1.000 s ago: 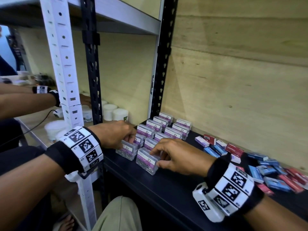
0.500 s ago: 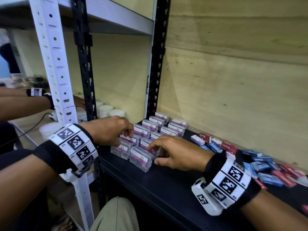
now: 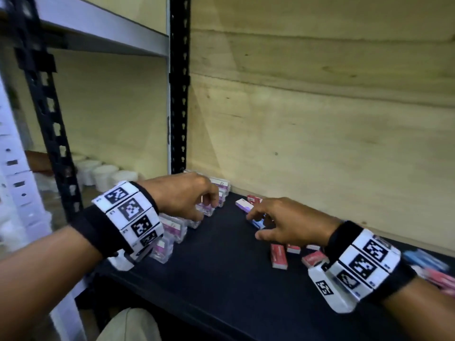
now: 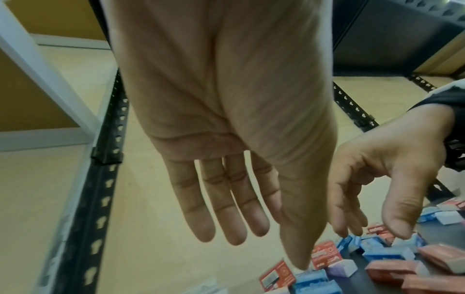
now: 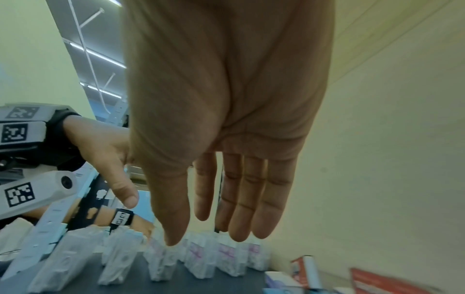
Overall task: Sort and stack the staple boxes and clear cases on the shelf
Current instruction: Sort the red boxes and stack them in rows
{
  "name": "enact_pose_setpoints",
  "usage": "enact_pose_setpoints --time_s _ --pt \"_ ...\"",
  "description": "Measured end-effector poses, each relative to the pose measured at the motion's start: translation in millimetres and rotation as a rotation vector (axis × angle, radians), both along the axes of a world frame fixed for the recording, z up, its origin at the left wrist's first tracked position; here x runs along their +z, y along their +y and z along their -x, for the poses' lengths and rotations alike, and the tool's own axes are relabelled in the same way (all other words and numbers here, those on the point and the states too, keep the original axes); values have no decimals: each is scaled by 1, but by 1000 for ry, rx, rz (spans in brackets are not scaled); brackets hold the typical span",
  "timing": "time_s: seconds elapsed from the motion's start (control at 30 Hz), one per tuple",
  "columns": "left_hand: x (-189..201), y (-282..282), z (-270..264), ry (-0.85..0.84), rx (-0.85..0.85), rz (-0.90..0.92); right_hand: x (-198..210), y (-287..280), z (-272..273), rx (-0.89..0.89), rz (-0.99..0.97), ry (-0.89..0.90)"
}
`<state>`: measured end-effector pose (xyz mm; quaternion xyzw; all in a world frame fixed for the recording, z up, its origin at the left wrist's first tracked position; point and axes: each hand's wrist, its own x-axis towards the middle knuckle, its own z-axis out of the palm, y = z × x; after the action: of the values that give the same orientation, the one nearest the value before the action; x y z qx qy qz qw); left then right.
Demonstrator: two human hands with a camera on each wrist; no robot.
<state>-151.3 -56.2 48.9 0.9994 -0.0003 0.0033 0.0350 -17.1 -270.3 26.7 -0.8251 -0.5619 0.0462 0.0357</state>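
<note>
Clear cases [image 3: 172, 227] with purple labels stand in rows at the left end of the black shelf [image 3: 221, 279], and they also show in the right wrist view [image 5: 201, 258]. My left hand [image 3: 209, 205] hovers over them. In the left wrist view its fingers [image 4: 226, 218] are straight and hold nothing. Red staple boxes [image 3: 278, 257] and blue staple boxes [image 4: 380, 254] lie scattered to the right. My right hand [image 3: 253, 226] reaches down over a blue box [image 3: 257, 222] with its fingers [image 5: 241, 208] spread and empty. Whether it touches the box is not visible.
A plywood back wall [image 3: 320, 143] closes the shelf behind. A black upright post [image 3: 179, 94] stands at the back left corner, with an upper shelf board [image 3: 98, 38] above. White tubs [image 3: 103, 175] sit on the neighbouring shelf, where another person's arm [image 5: 123, 216] works.
Both hands have let go of the front clear cases. My right hand moved right to the staple boxes, my left hand lifted and moved back over the cases, and the view panned right.
</note>
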Motion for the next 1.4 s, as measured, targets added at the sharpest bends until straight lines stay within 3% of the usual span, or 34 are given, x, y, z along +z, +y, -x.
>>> enact_pose_setpoints --time_s 0.33,0.57,1.13,1.4 --pt "-3 -26 -88 103 31 19 10 -42 -70 -248 98 3" --pt "-19 -20 -146 131 196 29 1 -34 -106 -375 168 47" --pt "-31 -36 -199 231 -1 -117 -14 -2 -131 -353 239 1" --pt "-13 -47 -176 224 -13 -143 -9 -13 -116 -243 115 120"
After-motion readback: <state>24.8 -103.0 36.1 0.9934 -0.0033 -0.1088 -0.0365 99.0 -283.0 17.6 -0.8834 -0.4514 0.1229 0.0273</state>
